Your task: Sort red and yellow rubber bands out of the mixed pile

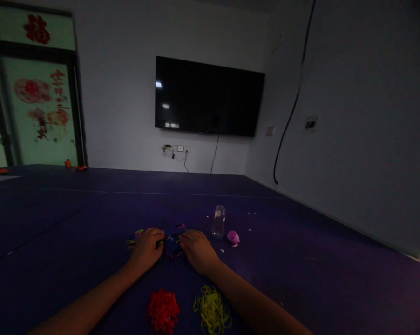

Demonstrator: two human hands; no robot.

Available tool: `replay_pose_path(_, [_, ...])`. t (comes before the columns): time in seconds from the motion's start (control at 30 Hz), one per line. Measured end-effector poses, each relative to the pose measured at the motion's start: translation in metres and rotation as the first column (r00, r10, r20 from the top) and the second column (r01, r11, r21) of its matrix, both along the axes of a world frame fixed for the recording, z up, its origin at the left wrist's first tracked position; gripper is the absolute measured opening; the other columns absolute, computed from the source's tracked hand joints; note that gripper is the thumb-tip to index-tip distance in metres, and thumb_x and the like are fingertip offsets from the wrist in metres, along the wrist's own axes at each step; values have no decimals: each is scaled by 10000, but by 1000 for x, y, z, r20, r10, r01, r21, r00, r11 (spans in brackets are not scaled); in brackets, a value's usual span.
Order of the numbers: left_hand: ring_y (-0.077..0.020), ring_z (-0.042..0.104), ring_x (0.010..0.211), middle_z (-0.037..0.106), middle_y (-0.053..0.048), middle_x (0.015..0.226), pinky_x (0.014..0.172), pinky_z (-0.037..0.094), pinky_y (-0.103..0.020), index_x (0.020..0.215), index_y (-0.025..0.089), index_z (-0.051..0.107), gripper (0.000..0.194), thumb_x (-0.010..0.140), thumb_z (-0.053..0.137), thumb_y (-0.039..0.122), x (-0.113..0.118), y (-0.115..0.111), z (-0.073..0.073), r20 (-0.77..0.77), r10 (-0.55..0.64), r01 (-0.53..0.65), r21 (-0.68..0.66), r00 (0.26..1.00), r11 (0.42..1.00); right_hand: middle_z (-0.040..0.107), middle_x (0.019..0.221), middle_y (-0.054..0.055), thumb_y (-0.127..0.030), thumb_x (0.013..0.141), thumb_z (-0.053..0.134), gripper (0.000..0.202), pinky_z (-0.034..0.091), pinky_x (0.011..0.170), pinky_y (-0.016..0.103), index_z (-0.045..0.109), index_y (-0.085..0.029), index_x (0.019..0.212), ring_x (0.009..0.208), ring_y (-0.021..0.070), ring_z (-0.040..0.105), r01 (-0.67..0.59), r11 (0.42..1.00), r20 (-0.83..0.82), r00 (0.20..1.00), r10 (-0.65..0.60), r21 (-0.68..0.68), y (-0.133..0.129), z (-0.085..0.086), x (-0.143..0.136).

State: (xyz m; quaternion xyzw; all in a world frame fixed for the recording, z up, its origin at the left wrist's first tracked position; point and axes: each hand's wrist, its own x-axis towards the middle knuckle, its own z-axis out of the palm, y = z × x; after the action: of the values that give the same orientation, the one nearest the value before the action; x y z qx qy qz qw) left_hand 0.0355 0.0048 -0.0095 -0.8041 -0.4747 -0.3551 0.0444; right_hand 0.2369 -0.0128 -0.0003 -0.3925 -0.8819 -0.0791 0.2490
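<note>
On the dark purple tabletop, a loose mix of coloured rubber bands [173,243] lies between my two hands. My left hand [146,246] rests at its left side, fingers bent and thumb apart from them, with some yellow and pink bands [135,236] beyond it. At the right side, my right hand [199,251] has its fingertips together down at the mixed bands; whatever they pinch is hidden. Nearer to me sit a heap of red rubber bands [163,311] and, between it and my right forearm, a heap of yellow rubber bands [212,311].
A clear plastic bottle [218,223] stands upright past my right hand, with a pink cup-like piece [233,237] beside it. Small white scraps [249,229] dot the table [301,279]. Orange objects [81,168] are at the far left edge; a television [210,97] hangs on the wall.
</note>
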Motion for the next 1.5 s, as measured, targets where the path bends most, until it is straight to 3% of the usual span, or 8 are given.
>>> replay_pose_path(0.27, [-256,571,1033,648,-94,1084,900,453,-425,864,195,720,270,752,502,81,3,-5,2,3,-89,89,20,996,996,590,1216,57,-257,927,415,297,361,982,388,597,-200,1154,1197,226,453,-13,999,24,1000,14,-44,0,-4,1])
replay_pose_path(0.47, [-234,591,945,674,-77,946,867,458,-394,878,168,693,227,775,501,105,4,-6,4,-25,-16,15,-37,1000,999,616,1158,62,-257,926,420,278,355,975,379,622,-192,1105,1154,225,479,-23,998,22,999,25,-56,1,-3,1])
replay_pose_path(0.63, [-238,586,936,665,-82,953,851,453,-388,953,157,664,255,769,502,87,4,-6,3,-34,-16,15,-17,999,1000,630,1080,74,-248,894,492,216,375,933,363,632,-179,1044,1089,219,511,-38,999,31,999,39,-34,3,-4,1])
replay_pose_path(0.8, [-234,587,906,650,-75,904,831,456,-381,820,160,672,198,772,499,78,4,-6,2,-48,-60,60,-14,997,998,626,1010,77,-248,878,522,166,400,877,350,633,-172,975,1016,213,534,-46,999,38,998,46,1,3,-4,2])
replay_pose_path(1.03, [-233,573,950,655,-72,954,824,449,-372,848,183,667,189,783,510,98,6,-11,5,-93,-156,159,21,983,987,623,1011,76,-211,868,522,136,397,873,343,625,-171,945,1009,210,534,-50,998,8,999,50,46,3,-5,1])
replay_pose_path(1.2, [-243,573,936,666,-67,894,827,434,-391,814,180,663,149,797,522,134,6,-11,4,-181,-101,99,-21,978,995,627,990,75,-186,860,519,118,408,850,334,629,-163,897,965,204,550,-25,998,-13,1000,25,54,4,-5,1])
replay_pose_path(1.5, [-252,575,978,667,-86,935,876,417,-401,839,176,684,170,830,514,172,6,-9,1,-194,-67,62,-31,979,998,629,962,65,-169,864,515,124,410,860,329,622,-166,928,958,199,560,-17,998,-18,1000,18,62,4,-6,1])
